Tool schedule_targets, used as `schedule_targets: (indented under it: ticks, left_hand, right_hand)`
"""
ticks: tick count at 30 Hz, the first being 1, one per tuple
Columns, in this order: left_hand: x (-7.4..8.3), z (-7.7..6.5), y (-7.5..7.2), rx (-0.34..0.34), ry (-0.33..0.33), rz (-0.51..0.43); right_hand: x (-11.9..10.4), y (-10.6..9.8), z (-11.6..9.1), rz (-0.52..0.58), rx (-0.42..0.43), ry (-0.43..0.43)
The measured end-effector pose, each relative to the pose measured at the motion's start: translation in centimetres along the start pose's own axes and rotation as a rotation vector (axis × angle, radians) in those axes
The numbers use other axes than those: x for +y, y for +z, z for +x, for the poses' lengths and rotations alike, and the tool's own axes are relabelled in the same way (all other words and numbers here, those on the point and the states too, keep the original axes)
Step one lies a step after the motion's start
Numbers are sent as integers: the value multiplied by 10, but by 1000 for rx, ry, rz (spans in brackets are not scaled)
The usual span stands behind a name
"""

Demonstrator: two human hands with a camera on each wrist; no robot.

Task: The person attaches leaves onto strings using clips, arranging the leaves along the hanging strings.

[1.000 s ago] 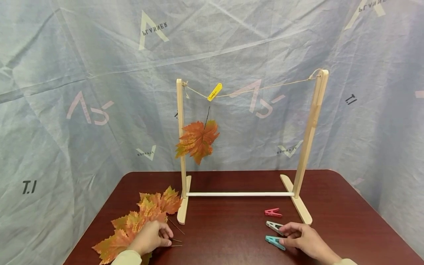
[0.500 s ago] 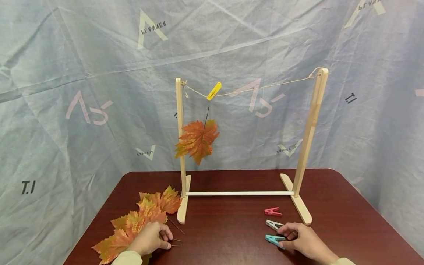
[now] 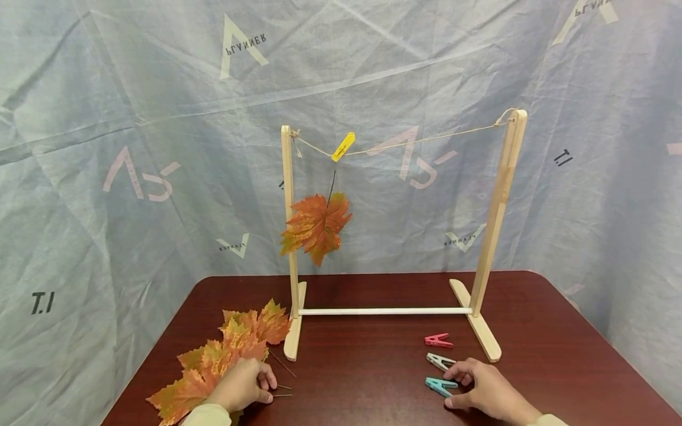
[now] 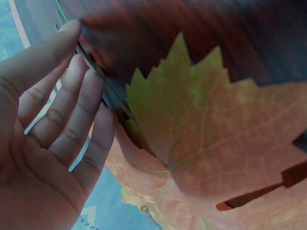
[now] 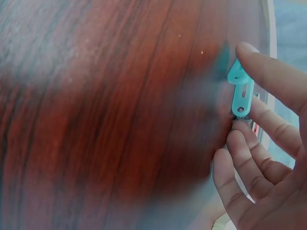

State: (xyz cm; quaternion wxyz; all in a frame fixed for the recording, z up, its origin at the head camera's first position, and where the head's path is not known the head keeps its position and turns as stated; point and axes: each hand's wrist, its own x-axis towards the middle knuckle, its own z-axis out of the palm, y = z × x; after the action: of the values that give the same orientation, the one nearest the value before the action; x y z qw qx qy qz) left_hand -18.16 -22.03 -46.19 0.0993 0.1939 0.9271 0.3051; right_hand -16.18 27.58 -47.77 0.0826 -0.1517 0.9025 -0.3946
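My left hand (image 3: 242, 384) rests on the pile of orange and green artificial maple leaves (image 3: 229, 343) at the table's left. Its fingertips lie by thin leaf stems (image 3: 282, 395), the thumb apart from the index finger; in the left wrist view a leaf (image 4: 216, 129) lies right of the fingers. My right hand (image 3: 487, 390) has its thumb and fingers spread around the end of a teal clothespin (image 3: 440, 386), without a visible pinch. Just behind lie a white clothespin (image 3: 440, 361), close to the index finger, and a red clothespin (image 3: 438, 340).
A wooden stand with a left post (image 3: 289, 207) and right post (image 3: 495, 225) carries a sagging string (image 3: 426, 141). A yellow clothespin (image 3: 343, 147) sits on it, with a maple leaf (image 3: 318, 228) hanging below. A white rod (image 3: 383, 311) joins the feet on the dark red table (image 3: 362, 367).
My right thumb has moved away from the index finger and toward the near side of the teal clothespin, widening the gap. The left hand has barely moved.
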Motion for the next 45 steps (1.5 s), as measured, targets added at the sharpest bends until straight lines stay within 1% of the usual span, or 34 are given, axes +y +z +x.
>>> schedule_targets:
  ticks: [5, 11, 15, 17, 23, 28, 31, 32, 36, 39, 42, 45]
  left_hand:
    - [0, 1, 1, 11, 0, 31]
    - [1, -1, 3, 12, 56, 29]
    - [2, -1, 3, 15, 62, 46]
    - [3, 0, 3, 11, 50, 54]
    - [8, 2, 1, -30, -23, 81]
    - [14, 3, -3, -46, -88, 87]
    - [16, 3, -4, -38, -124, 97]
    - [16, 3, -5, -32, -127, 104]
    - [17, 4, -6, -13, -107, 120]
    - [18, 7, -8, -8, -68, 123]
    - [20, 10, -11, 2, -20, 133]
    - [24, 13, -15, 7, 9, 143]
  right_hand:
    - [-1, 3, 1, -44, 23, 17]
    - [-1, 6, 0, -58, 48, 33]
    - [-1, 7, 0, -54, 54, 29]
    - [-1, 7, 0, -51, 50, 27]
    - [-2, 5, 0, -37, 20, 3]
    - [-7, -2, 1, 12, -51, -7]
    - [-11, -6, 2, 40, -89, 1]
    - [-12, -7, 3, 42, -94, 4]
    - [-15, -11, 5, 42, -105, 12]
    - [-17, -13, 5, 36, -94, 0]
    - [-18, -15, 5, 0, -57, -34]
    - [-20, -16, 4, -38, -6, -61]
